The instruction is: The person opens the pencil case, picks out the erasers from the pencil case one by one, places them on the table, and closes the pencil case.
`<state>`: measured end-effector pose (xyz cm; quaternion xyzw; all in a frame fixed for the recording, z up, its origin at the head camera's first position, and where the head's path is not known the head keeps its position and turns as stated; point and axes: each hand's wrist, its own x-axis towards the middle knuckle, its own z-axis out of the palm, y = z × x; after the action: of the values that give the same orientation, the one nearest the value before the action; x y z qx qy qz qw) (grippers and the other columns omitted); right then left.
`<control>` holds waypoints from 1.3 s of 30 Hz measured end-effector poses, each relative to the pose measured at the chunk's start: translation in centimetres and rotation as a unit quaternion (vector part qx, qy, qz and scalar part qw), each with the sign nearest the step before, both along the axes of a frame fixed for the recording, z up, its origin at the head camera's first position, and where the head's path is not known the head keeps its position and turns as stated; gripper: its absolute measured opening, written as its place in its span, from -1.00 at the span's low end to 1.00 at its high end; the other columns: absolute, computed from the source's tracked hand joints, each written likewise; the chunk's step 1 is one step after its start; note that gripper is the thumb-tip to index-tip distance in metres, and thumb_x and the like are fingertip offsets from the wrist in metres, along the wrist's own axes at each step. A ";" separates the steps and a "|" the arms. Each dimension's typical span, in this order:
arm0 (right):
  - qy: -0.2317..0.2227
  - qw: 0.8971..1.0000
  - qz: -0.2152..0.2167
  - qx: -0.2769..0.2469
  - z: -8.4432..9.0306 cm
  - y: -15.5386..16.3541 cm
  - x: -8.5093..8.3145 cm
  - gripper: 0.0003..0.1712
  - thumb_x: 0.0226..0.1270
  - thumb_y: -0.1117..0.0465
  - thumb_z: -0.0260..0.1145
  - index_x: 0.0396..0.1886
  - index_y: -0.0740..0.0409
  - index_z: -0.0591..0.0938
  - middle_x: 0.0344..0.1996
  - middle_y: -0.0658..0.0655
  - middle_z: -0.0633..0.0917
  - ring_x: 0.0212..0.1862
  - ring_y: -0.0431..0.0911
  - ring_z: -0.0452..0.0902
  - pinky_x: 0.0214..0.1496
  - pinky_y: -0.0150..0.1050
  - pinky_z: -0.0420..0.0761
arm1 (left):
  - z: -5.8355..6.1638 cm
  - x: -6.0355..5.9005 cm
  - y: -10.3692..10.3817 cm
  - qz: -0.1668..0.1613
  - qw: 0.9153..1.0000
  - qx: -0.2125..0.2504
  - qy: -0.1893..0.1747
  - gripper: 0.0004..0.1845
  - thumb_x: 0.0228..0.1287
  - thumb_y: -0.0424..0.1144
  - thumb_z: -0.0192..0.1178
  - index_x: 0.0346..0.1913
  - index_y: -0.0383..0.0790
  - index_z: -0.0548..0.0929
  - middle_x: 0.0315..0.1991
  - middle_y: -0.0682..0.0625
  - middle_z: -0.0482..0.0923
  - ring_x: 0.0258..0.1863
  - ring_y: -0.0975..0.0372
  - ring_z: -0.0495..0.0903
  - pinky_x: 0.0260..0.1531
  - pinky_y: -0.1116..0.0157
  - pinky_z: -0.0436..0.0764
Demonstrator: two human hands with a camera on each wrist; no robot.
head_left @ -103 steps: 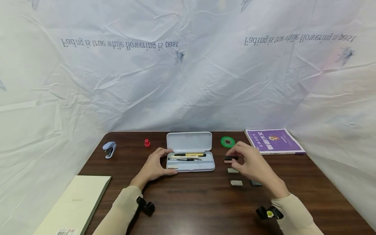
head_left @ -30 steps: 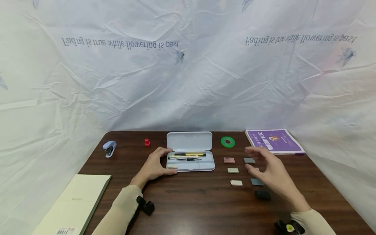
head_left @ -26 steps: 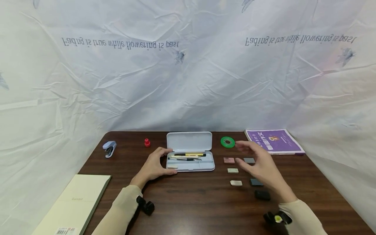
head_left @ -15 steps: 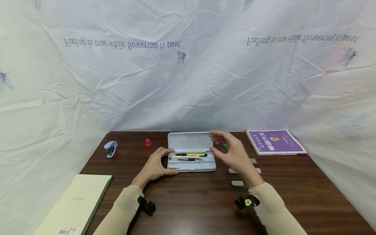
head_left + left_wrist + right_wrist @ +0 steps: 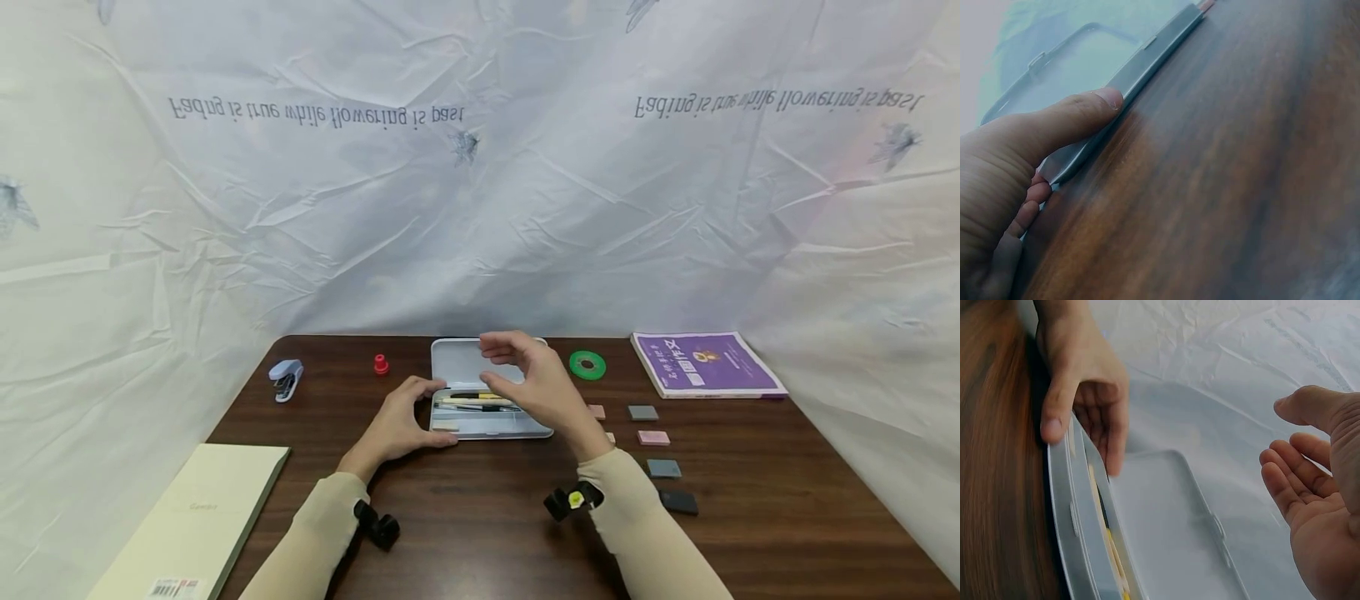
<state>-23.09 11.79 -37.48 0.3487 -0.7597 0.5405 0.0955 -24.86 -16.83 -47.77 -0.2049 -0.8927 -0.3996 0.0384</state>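
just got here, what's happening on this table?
A person is working at an open pencil case on a dark wooden table. The left hand holds the case's left end, thumb on the near rim. The right hand hovers open over the raised lid, holding nothing. Pens lie in the tray. Several small erasers sit in rows right of the case, none in the hand. A green tape roll and a purple book lie beyond them.

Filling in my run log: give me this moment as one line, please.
left hand: grips open white pencil case | right hand: open, holds nothing, beside raised lid | small erasers: on brown table
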 end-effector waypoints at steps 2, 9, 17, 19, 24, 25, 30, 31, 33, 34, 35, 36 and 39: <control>-0.002 1.000 0.005 0.001 -0.2 -0.7 -0.2 -0.42 0.50 0.36 0.55 0.46 0.21 0.64 0.28 0.23 0.71 0.30 0.13 0.68 0.40 -0.01 0.66 | 0.1 0.1 0.0 -0.004 1.000 0.001 0.003 0.04 -0.03 0.19 0.81 0.52 -0.09 0.63 0.31 -0.01 0.61 0.27 0.07 0.60 0.37 -0.10 0.59; -0.017 0.999 0.017 0.040 -1.2 -3.2 -0.8 -0.49 0.53 0.34 0.53 0.40 0.30 0.67 0.22 0.27 0.76 0.22 0.10 0.73 0.33 0.14 0.69 | 0.1 0.1 0.1 -0.008 1.000 -0.002 0.014 0.02 -0.02 0.19 0.81 0.50 -0.11 0.64 0.29 -0.02 0.62 0.28 0.06 0.62 0.35 -0.11 0.60; -0.040 0.986 0.036 0.158 -3.7 -4.5 -1.2 -0.69 0.59 0.33 0.47 0.23 0.30 0.76 0.06 0.24 0.82 0.01 -0.07 0.77 0.14 -0.15 0.76 | -0.2 0.1 0.1 -0.011 1.000 -0.001 0.017 0.01 -0.02 0.17 0.81 0.48 -0.17 0.64 0.30 -0.01 0.61 0.31 0.05 0.62 0.37 -0.09 0.60; -0.041 0.982 0.037 0.181 -4.3 -4.7 -1.2 -0.71 0.58 0.35 0.47 0.20 0.30 0.77 0.03 0.22 0.82 -0.01 -0.08 0.76 0.13 -0.15 0.76 | -0.2 0.1 0.1 -0.013 1.000 -0.003 0.019 0.00 0.00 0.17 0.81 0.49 -0.16 0.64 0.30 -0.01 0.61 0.31 0.05 0.62 0.37 -0.10 0.60; -0.042 0.973 0.044 0.224 -5.3 -5.0 -1.4 -0.75 0.57 0.39 0.47 0.16 0.26 0.80 -0.05 0.13 0.84 -0.03 -0.11 0.77 0.09 -0.19 0.76 | -0.1 0.1 0.0 -0.018 0.999 -0.003 0.027 0.00 0.04 0.16 0.79 0.53 -0.14 0.62 0.32 -0.03 0.61 0.32 0.04 0.61 0.36 -0.12 0.60; -0.042 0.971 0.046 0.232 -5.4 -5.0 -1.4 -0.76 0.56 0.39 0.47 0.15 0.24 0.81 -0.06 0.10 0.84 -0.04 -0.12 0.77 0.09 -0.20 0.76 | -0.1 0.1 0.1 -0.020 0.999 -0.002 0.028 0.01 0.04 0.16 0.79 0.53 -0.14 0.62 0.33 -0.03 0.61 0.32 0.03 0.62 0.36 -0.13 0.60; -0.034 0.966 0.044 0.254 -5.5 -5.3 -1.2 -0.77 0.54 0.42 0.48 0.09 0.18 0.84 -0.08 0.06 0.86 -0.03 -0.13 0.79 0.10 -0.20 0.76 | 0.0 0.1 0.1 -0.021 1.000 0.008 0.020 0.02 0.01 0.14 0.81 0.54 -0.13 0.62 0.34 -0.03 0.60 0.34 0.03 0.61 0.38 -0.13 0.59; -0.026 0.965 0.043 0.257 -5.5 -5.3 -1.2 -0.77 0.53 0.43 0.48 0.08 0.18 0.84 -0.09 0.06 0.87 -0.03 -0.11 0.80 0.10 -0.18 0.76 | 0.0 0.1 0.1 -0.020 1.000 0.007 0.019 0.02 0.01 0.14 0.81 0.54 -0.13 0.62 0.34 -0.03 0.60 0.33 0.03 0.61 0.38 -0.13 0.59; -0.007 0.962 0.036 0.269 -5.4 -5.5 -1.2 -0.78 0.52 0.44 0.49 0.06 0.17 0.86 -0.10 0.06 0.88 -0.02 -0.10 0.80 0.11 -0.15 0.76 | 0.1 0.0 0.1 -0.019 1.000 0.007 0.016 0.03 0.00 0.13 0.81 0.54 -0.11 0.62 0.33 -0.03 0.60 0.33 0.04 0.61 0.39 -0.12 0.58; 0.000 0.961 0.035 0.275 -5.4 -5.5 -1.2 -0.78 0.51 0.44 0.49 0.04 0.16 0.87 -0.10 0.05 0.88 -0.02 -0.09 0.81 0.11 -0.15 0.76 | 0.1 0.0 0.1 -0.020 1.000 0.007 0.017 0.02 0.00 0.13 0.81 0.54 -0.11 0.62 0.33 -0.03 0.60 0.33 0.04 0.61 0.39 -0.12 0.58; 0.006 0.959 0.034 0.281 -5.3 -5.6 -1.2 -0.78 0.50 0.44 0.49 0.04 0.16 0.87 -0.10 0.06 0.89 -0.02 -0.09 0.81 0.11 -0.14 0.76 | 0.1 0.0 0.1 -0.019 1.000 0.007 0.017 0.02 0.00 0.13 0.81 0.54 -0.11 0.62 0.34 -0.03 0.60 0.34 0.04 0.61 0.39 -0.12 0.58; 0.011 0.957 0.031 0.288 -5.3 -5.7 -1.2 -0.78 0.50 0.44 0.50 0.03 0.15 0.88 -0.10 0.05 0.89 -0.01 -0.09 0.81 0.11 -0.14 0.76 | 0.1 0.1 0.1 -0.019 1.000 0.007 0.016 0.02 0.01 0.12 0.81 0.54 -0.11 0.61 0.34 -0.03 0.60 0.34 0.04 0.61 0.39 -0.12 0.58; 0.013 0.954 0.027 0.297 -5.3 -5.8 -1.1 -0.77 0.49 0.44 0.50 0.03 0.14 0.89 -0.09 0.04 0.89 -0.02 -0.11 0.80 0.09 -0.18 0.76 | 0.1 0.1 0.1 -0.018 1.000 0.005 0.016 0.01 0.03 0.12 0.80 0.54 -0.12 0.61 0.35 -0.04 0.60 0.35 0.02 0.61 0.39 -0.13 0.59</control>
<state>-24.19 5.95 -42.83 0.3885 -0.8751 0.2880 -0.0176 -24.74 -16.76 -47.72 -0.2272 -0.8859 -0.4018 0.0462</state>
